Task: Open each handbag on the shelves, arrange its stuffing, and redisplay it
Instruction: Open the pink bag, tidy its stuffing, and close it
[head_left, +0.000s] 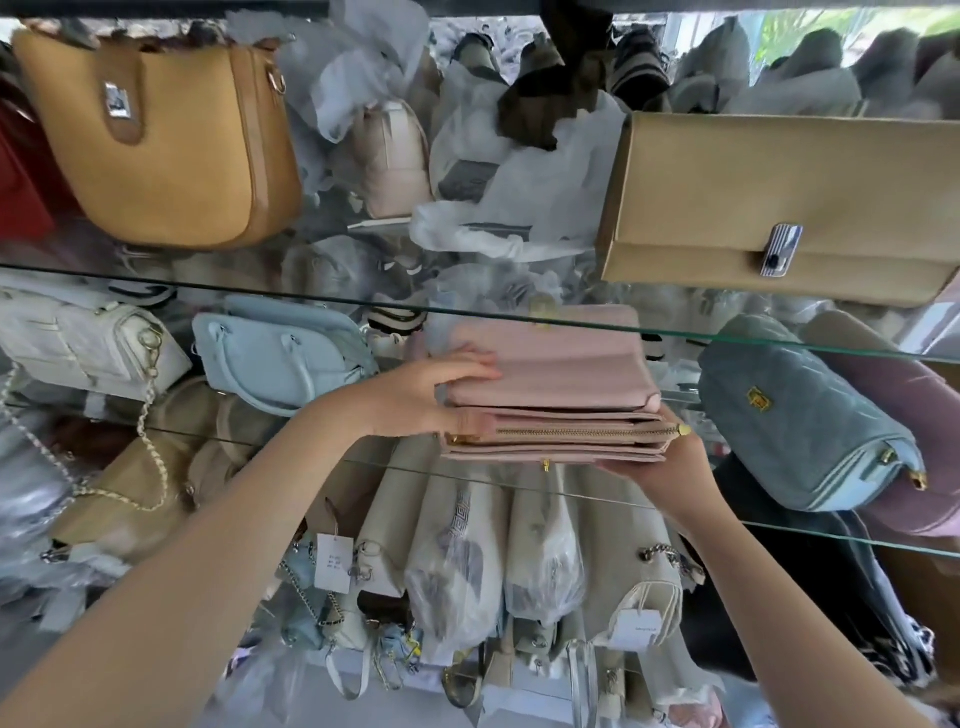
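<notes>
Holding the pink handbag level between two glass shelf edges, I cannot tell whether its base touches the lower glass shelf. My left hand pinches its left end, fingers on top and thumb below. My right hand cups the right end from beneath, curled round the corner by the zipper.

The risk I see is the smooth, layered compartments sliding apart if either hand loosens. A careless push could also knock the bag's gold hardware against the glass.

The bag is flat, soft and matte. The blue quilted bag to the right is rounded and padded, and the pale blue bag to the left is domed. Crinkled plastic-wrapped bags stand below.
</notes>
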